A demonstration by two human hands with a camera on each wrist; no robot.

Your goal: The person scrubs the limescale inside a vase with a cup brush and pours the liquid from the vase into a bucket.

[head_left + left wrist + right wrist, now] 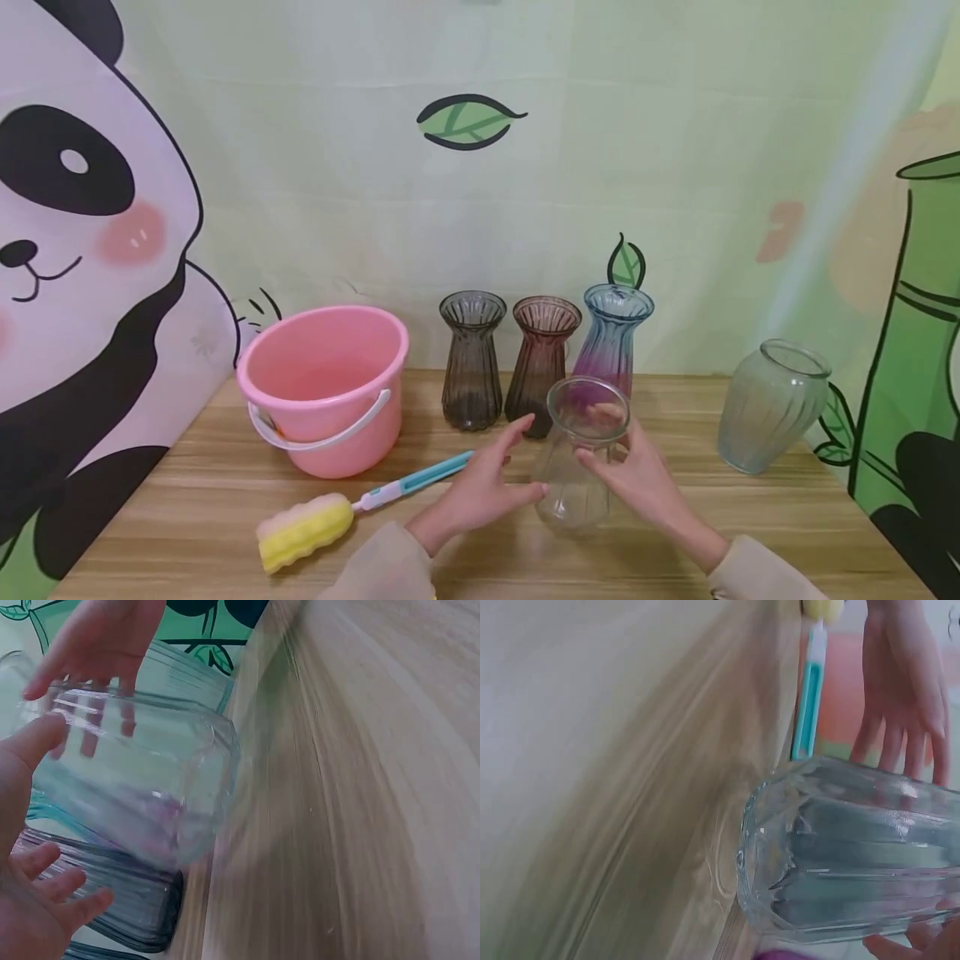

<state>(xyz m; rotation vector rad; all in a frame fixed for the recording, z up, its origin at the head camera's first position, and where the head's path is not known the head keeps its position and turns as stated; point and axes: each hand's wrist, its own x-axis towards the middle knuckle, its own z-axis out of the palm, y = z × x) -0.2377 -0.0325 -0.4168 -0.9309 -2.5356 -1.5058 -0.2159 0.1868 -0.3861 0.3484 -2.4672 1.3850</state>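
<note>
A clear glass vase (pixel 572 498) with a flared rim and ribbed sides stands nearly upright near the front middle of the table. My right hand (pixel 647 477) grips it around the neck, thumb in front and fingers behind. To its left, my left hand (pixel 486 490) has its fingers spread, with the thumb tip close to the glass; whether it touches is unclear. In the left wrist view the vase (pixel 150 765) spans between both hands. The right wrist view shows its thick base (pixel 761 862) close to the tabletop; any gap is hard to judge.
Behind stand a grey vase (pixel 471 367), a brownish-red vase (pixel 542 358) and a blue-purple vase (pixel 611 333). A pale wide vase (pixel 772 408) is at right. A pink bucket (pixel 348 446) and a yellow sponge brush (pixel 307 533) with a teal handle are at left.
</note>
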